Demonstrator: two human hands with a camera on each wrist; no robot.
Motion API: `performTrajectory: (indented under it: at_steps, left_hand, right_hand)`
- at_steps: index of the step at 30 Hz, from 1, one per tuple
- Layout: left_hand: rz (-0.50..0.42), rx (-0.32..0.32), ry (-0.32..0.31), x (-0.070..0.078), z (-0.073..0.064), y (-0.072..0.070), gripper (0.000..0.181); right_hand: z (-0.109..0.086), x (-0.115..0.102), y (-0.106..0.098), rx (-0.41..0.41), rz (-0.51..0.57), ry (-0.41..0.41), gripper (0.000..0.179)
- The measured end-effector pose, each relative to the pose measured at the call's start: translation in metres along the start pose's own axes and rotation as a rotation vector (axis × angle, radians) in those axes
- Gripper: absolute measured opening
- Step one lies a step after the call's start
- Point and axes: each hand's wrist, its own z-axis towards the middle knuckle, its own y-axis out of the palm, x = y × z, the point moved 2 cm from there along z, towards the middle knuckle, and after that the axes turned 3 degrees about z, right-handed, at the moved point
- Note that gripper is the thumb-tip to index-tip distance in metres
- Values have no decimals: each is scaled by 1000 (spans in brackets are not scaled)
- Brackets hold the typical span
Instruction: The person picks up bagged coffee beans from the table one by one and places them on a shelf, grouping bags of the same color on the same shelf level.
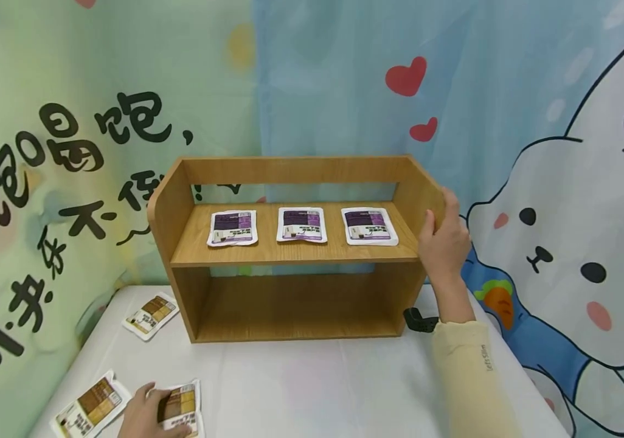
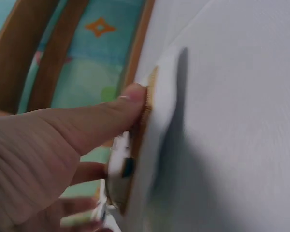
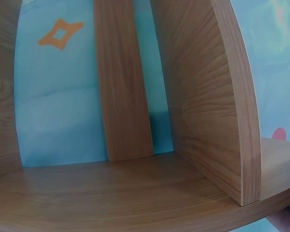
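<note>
My left hand [image 1: 148,417] holds a white packet with a brown label [image 1: 187,401] at the table's front left, thumb and fingers at opposite edges. In the left wrist view the thumb presses on the packet [image 2: 166,104], seen nearly edge-on and blurred, with its shadow on the white cloth. My right hand [image 1: 446,246] grips the right side panel of a two-tier wooden shelf [image 1: 290,170]. Only a bit of that hand shows at the right edge of the right wrist view, on the panel. Three purple-labelled packets [image 1: 302,224] lie in a row on the upper board.
Another brown-labelled packet [image 1: 93,406] lies left of my left hand, and one more [image 1: 150,315] lies beside the shelf's left side. The white-covered table [image 1: 312,383] carries the shelf. A black strap piece [image 1: 420,320] sits at my right wrist. Printed curtains [image 1: 334,79] hang behind.
</note>
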Motion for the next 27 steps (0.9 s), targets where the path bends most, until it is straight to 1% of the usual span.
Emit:
performTrajectory:
  at_steps: [2, 3, 4, 6, 10, 13, 17, 21, 24, 27]
  left_hand:
    - [-29, 35, 19, 16, 10, 1, 81]
    - [-58, 46, 22, 22, 15, 3, 81]
    - [-91, 52, 11, 27, 19, 5, 80]
    - [-175, 68, 10, 32, 26, 10, 76]
    - [-340, 96, -4, 32, 33, 16, 72]
    - [-425, 98, 5, 32, 36, 20, 72]
    - [-510, 94, 12, 33, 41, 23, 73]
    - [-597, 110, 55, 40, 50, 22, 72]
    - [-627, 117, 105, 47, 59, 17, 72]
    - [-637, 113, 122, 52, 69, 15, 72]
  right_hand:
    - [7, 3, -5, 34, -9, 4, 43]
    - [10, 4, -8, 45, -12, 7, 43]
    - [12, 6, -10, 51, -13, 12, 43]
    - [13, 7, -12, 44, -13, 22, 42]
    - [11, 5, -9, 12, -10, 23, 43]
    - [8, 2, -6, 2, -8, 27, 43]
    - [4, -1, -3, -3, -8, 36, 43]
    - [3, -1, -1, 0, -6, 26, 43]
    - [2, -3, 1, -5, 0, 28, 43]
    - [-1, -5, 5, -17, 4, 37, 43]
